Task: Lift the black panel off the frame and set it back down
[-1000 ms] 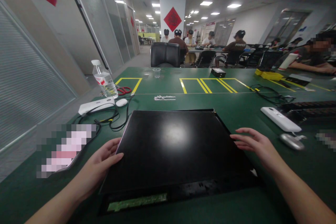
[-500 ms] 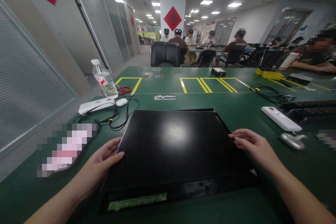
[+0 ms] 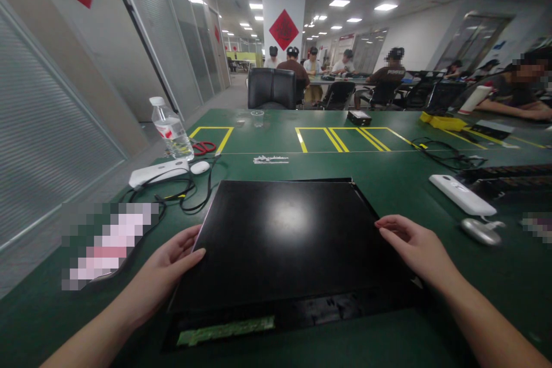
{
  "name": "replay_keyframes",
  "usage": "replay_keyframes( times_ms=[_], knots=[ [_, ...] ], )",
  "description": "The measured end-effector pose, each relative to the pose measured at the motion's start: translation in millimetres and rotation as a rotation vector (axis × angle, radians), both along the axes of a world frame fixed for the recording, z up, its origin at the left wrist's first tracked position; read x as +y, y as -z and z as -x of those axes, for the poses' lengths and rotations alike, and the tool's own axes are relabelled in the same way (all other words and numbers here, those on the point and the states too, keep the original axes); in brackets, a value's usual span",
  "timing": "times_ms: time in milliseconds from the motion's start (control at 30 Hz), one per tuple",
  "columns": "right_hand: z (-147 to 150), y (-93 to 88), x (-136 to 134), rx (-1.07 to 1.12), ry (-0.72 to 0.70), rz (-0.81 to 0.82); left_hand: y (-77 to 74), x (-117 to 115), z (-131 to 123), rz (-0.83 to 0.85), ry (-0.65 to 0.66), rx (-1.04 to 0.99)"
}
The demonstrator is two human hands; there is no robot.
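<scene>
Head view: a black screen [image 3: 276,253] lies on the table [image 3: 328,167], over a black frame [image 3: 319,307]. Taking the screen as a clock face, a clear cup [image 3: 257,119] stands at 12, red scissors [image 3: 204,149] and a bottle [image 3: 175,138] around 11, cables [image 3: 186,188] at 10, and a white device [image 3: 462,194] at 2. At 9, the left hand [image 3: 172,261] holds the edge, thumb on top, forearm slanting from 7. At 3, the right hand [image 3: 409,241] is narrow, fingertips at the edge; I cannot tell whether they grip.
</scene>
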State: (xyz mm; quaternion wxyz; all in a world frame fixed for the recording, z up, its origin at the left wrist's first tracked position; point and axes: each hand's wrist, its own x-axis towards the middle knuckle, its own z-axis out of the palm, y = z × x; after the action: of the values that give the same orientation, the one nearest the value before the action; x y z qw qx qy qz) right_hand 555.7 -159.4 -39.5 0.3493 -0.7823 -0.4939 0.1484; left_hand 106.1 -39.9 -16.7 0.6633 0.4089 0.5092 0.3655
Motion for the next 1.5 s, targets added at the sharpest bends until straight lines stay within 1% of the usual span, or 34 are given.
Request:
replay_keyframes(
  times_ms=[167,300,400,633,1033,1300,1500],
  knots=[
    [5,-5.0,-1,-0.111,-0.011,0.077,9.8,3,6,-0.04,0.03,-0.017],
    [8,-9.1,0,-0.143,-0.003,0.126,11.8,3,7,-0.038,0.047,-0.01],
    [10,-10.3,0,-0.155,0.0,0.138,12.5,5,7,-0.059,0.055,0.004],
    [11,-10.2,1,-0.187,0.008,0.121,20.2,8,11,-0.094,0.1,-0.002],
    [9,-9.3,2,-0.239,0.018,0.101,17.1,7,9,-0.126,0.113,0.034],
    [9,-9.9,2,-0.287,0.002,0.1,10.0,5,6,-0.121,0.106,0.061],
    [8,-9.5,2,-0.288,0.004,0.092,9.9,5,6,-0.122,0.118,0.068]
  ],
)
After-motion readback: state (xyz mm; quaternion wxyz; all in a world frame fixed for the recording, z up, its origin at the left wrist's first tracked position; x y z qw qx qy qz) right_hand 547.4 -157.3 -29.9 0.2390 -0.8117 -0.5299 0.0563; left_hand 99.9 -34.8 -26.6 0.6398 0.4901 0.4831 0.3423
